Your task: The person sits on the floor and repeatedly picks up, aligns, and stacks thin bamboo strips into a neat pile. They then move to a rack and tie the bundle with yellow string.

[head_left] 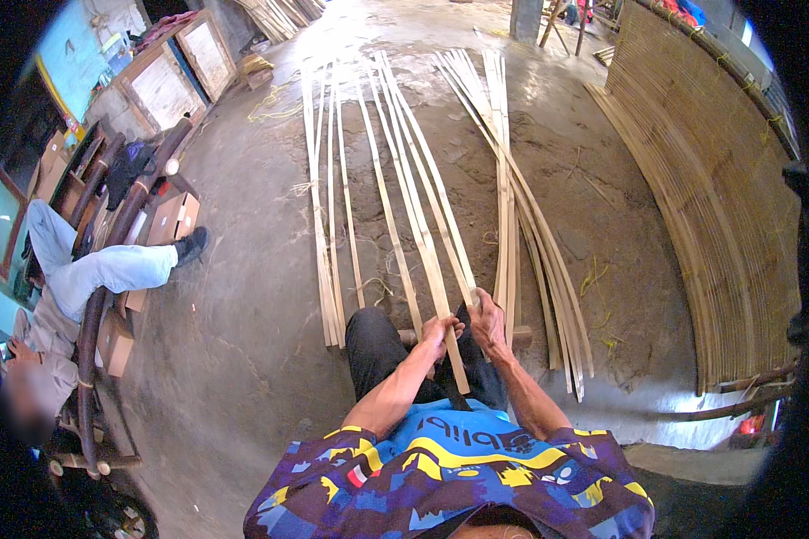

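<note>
One slat (457,366) gripped in left hand (440,336), another slat (459,261) apparently gripped in right hand (488,324); both stretch forward over floor (243,314). Likely light, springy, splinter-prone; pinch flat faces near ends.

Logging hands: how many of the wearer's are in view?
2: left hand on a pale strip; right hand to its right, at the near end of another strip.

Strips (503,157) btwn bench (86,359) & mat (710,207)
</note>
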The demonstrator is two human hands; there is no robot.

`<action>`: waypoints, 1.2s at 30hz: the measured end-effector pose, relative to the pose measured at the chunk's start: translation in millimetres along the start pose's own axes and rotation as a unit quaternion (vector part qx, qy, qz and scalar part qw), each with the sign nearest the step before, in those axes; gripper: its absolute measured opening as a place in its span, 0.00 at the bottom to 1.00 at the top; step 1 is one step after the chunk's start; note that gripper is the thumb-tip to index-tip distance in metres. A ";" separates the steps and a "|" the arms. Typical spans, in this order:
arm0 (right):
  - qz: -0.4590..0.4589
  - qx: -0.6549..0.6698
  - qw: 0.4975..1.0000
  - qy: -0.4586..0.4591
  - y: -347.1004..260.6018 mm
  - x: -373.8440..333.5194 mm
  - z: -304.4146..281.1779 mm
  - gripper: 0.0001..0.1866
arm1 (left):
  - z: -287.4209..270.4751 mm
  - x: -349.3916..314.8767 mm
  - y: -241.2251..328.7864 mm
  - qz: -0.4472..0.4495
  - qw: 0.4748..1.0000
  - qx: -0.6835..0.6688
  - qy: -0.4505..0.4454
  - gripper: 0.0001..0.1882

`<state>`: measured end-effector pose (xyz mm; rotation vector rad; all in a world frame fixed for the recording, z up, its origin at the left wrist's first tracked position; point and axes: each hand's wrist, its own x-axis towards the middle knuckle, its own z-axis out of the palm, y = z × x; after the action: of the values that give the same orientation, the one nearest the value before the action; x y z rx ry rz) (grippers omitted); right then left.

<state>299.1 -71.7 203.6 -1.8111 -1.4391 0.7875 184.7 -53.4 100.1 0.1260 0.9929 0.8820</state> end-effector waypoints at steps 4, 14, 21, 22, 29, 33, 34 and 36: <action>0.001 0.011 1.000 -0.010 -2.6 -6.1 7.9 0.20 | -10.0 8.5 -5.8 -0.010 0.999 -0.041 0.024 0.05; 0.073 -0.068 0.992 -0.076 25.8 0.5 37.2 0.24 | -7.4 -26.4 -12.7 -0.036 0.999 0.023 -0.009 0.06; 0.040 0.009 0.996 -0.082 11.9 -8.2 26.2 0.23 | 7.7 -28.7 -0.3 0.108 0.989 0.059 0.079 0.07; 0.025 0.013 0.997 -0.077 11.6 -8.5 26.6 0.23 | 7.9 -25.9 4.5 0.088 0.992 0.041 0.074 0.07; -0.012 0.051 0.994 -0.093 19.0 -14.1 32.6 0.23 | -5.4 -11.0 22.8 -0.002 0.996 0.065 0.059 0.07; -0.053 0.017 0.994 -0.095 18.1 -22.0 30.1 0.23 | -12.3 -10.9 23.4 0.021 0.991 0.121 0.061 0.09; -0.054 0.029 0.994 -0.093 17.2 -23.0 30.3 0.23 | -13.1 -11.0 24.0 0.018 0.985 0.148 0.081 0.10; -0.024 0.016 0.993 -0.111 16.1 -23.9 32.4 0.24 | -14.4 -11.2 25.9 0.031 0.987 0.135 0.077 0.11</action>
<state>277.4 -92.9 172.8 -1.7013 -1.5935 1.0072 155.7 -48.3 111.6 0.3236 1.2564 0.8204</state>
